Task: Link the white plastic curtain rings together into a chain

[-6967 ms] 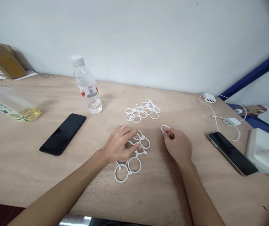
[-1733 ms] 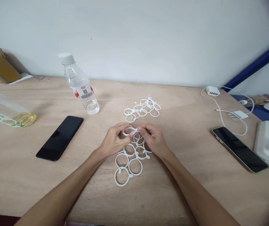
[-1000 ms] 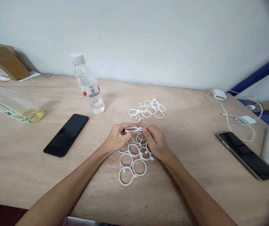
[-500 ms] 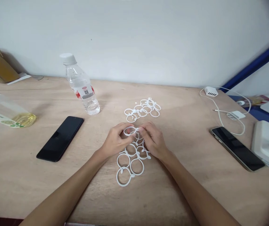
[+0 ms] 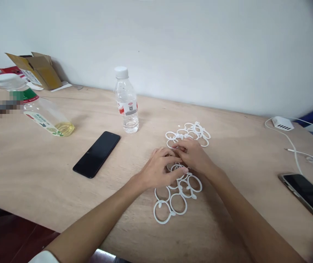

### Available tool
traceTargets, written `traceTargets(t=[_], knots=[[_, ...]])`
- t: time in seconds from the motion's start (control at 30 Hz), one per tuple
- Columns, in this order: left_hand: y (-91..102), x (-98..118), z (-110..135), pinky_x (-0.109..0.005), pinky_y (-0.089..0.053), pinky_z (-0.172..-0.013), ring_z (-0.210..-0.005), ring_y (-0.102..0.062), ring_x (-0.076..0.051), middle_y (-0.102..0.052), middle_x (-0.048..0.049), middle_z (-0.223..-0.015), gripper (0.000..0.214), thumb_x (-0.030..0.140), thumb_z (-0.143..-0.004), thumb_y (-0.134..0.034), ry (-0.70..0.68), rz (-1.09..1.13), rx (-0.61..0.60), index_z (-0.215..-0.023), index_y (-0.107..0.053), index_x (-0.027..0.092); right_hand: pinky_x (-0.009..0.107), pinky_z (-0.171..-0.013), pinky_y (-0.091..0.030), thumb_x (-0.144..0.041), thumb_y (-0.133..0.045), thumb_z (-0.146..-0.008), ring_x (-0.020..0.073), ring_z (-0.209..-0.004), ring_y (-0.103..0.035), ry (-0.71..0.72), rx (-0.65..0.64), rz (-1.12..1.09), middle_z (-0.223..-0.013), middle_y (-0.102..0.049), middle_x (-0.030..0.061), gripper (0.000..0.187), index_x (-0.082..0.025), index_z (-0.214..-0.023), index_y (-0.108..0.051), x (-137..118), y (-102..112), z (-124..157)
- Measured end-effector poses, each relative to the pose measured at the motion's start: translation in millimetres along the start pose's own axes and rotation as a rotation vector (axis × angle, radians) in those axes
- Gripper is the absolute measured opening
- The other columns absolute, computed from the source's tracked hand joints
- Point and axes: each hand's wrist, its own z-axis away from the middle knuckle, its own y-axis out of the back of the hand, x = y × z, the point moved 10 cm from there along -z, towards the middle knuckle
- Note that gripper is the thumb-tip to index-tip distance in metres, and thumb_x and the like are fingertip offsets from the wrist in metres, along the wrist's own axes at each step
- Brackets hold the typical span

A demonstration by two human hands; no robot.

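Observation:
A near cluster of white plastic rings with small tabs (image 5: 178,204) lies on the wooden table, several of them overlapping. Over its upper part rests my left hand (image 5: 163,168), fingers spread and thumb apart, touching or just above the rings. My right hand (image 5: 191,153) is between this cluster and a far group of similar white rings (image 5: 206,134). Its fingers are loosely bent and point left, close to the nearest ring of the far group. No ring shows in its grasp, though its fingertips are partly covered. Both hands hide some rings.
To the left are a black phone (image 5: 97,154), a water bottle (image 5: 127,106) and a tilted bottle with yellow liquid (image 5: 46,117). An open cardboard box (image 5: 42,71) sits behind them. On the right lie another phone (image 5: 306,193) and a white charger (image 5: 282,123) with cables.
The view has turned left, shifting everything rightward. Both hands held a ring between them; now they have separated, the left spread over the near cluster and the right closer to the far group.

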Motion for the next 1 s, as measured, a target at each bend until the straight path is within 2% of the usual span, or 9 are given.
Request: traceTargets(t=[0.17, 0.27, 0.37, 0.57, 0.67, 0.8, 0.9, 1.0], knots=[[10.5, -16.6, -1.1, -0.036, -0.045, -0.096, -0.103, -0.062, -0.02, -0.07, -0.0076, -0.106, 0.03, 0.032, -0.096, -0.044, 0.115, 0.081, 0.12, -0.105, -0.069, 0.017, 0.036, -0.074, -0.044, -0.028, -0.056, -0.085, 0.0209, -0.079, -0.06, -0.043, 0.077, -0.079, -0.077, -0.068, 0.0035, 0.016, -0.02, -0.088, -0.069, 0.7, 13.2, 17.8], [13.5, -27.0, 0.0, -0.036, -0.049, -0.091, -0.098, -0.063, -0.02, -0.07, -0.0087, -0.105, 0.03, 0.035, -0.094, -0.048, 0.189, 0.055, 0.17, -0.109, -0.065, 0.016, 0.037, -0.076, -0.045, -0.033, -0.059, -0.085, 0.0206, -0.078, -0.062, -0.057, 0.129, -0.093, -0.081, -0.07, 0.0037, 0.016, -0.021, -0.087, -0.069, -0.8, 16.1, 35.7], [10.9, -27.7, -0.6, -0.037, -0.05, -0.09, -0.097, -0.063, -0.021, -0.07, -0.0087, -0.104, 0.025, 0.031, -0.089, -0.056, 0.187, -0.001, 0.155, -0.108, -0.064, 0.017, 0.039, -0.078, -0.045, -0.035, -0.065, -0.081, 0.0215, -0.078, -0.062, -0.062, 0.242, -0.043, -0.079, -0.069, 0.0034, 0.013, -0.022, -0.081, -0.067, -2.2, 21.8, 51.7], [10.1, -24.3, -1.9, -0.042, -0.043, -0.103, -0.116, -0.058, -0.023, -0.064, -0.0112, -0.123, 0.031, 0.023, -0.089, -0.055, 0.134, -0.044, 0.157, -0.118, -0.06, 0.017, 0.041, -0.078, -0.047, -0.03, -0.065, -0.08, 0.0232, -0.08, -0.061, -0.069, 0.44, -0.037, -0.078, -0.069, 0.005, 0.008, -0.023, -0.078, -0.066, -7.2, 36.7, 64.6], [11.7, -23.2, -1.4, -0.045, -0.04, -0.108, -0.122, -0.054, -0.023, -0.061, -0.0112, -0.13, 0.033, 0.026, -0.091, -0.053, 0.129, -0.023, 0.173, -0.122, -0.059, 0.018, 0.039, -0.077, -0.048, -0.033, -0.065, -0.08, 0.022, -0.079, -0.062, -0.156, 0.501, -0.15, -0.081, -0.071, 0.005, 0.011, -0.023, -0.08, -0.068, -3.2, 41.8, 68.4], [10.8, -23.1, -0.1, -0.042, -0.046, -0.103, -0.113, -0.061, -0.024, -0.066, -0.0115, -0.122, 0.033, 0.034, -0.089, -0.057, 0.145, 0.15, 0.166, -0.116, -0.064, 0.016, 0.033, -0.067, -0.047, -0.037, -0.067, -0.078, 0.018, -0.07, -0.06, -0.281, 0.443, -0.331, -0.075, -0.07, 0.0027, 0.016, -0.021, -0.08, -0.069, -0.1, 31.8, 69.8], [11.6, -27.8, 2.3, -0.039, -0.049, -0.1, -0.111, -0.063, -0.023, -0.065, -0.0125, -0.124, 0.04, 0.034, -0.086, -0.063, 0.185, 0.364, 0.197, -0.121, -0.062, 0.015, 0.03, -0.063, -0.046, -0.037, -0.066, -0.079, 0.0165, -0.068, -0.059, -0.227, 0.369, -0.398, -0.075, -0.07, 0.0026, 0.017, -0.021, -0.081, -0.069, -11.1, 23.3, 66.6], [5.1, -30.9, 3.6, -0.038, -0.051, -0.098, -0.112, -0.063, -0.024, -0.063, -0.0131, -0.128, 0.052, 0.033, -0.081, -0.069, 0.225, 0.533, 0.158, -0.128, -0.057, 0.016, 0.03, -0.065, -0.048, -0.034, -0.063, -0.082, 0.0171, -0.071, -0.061, -0.156, 0.334, -0.396, -0.08, -0.07, 0.0028, 0.014, -0.021, -0.085, -0.068, -21.0, 20.4, 65.4]])
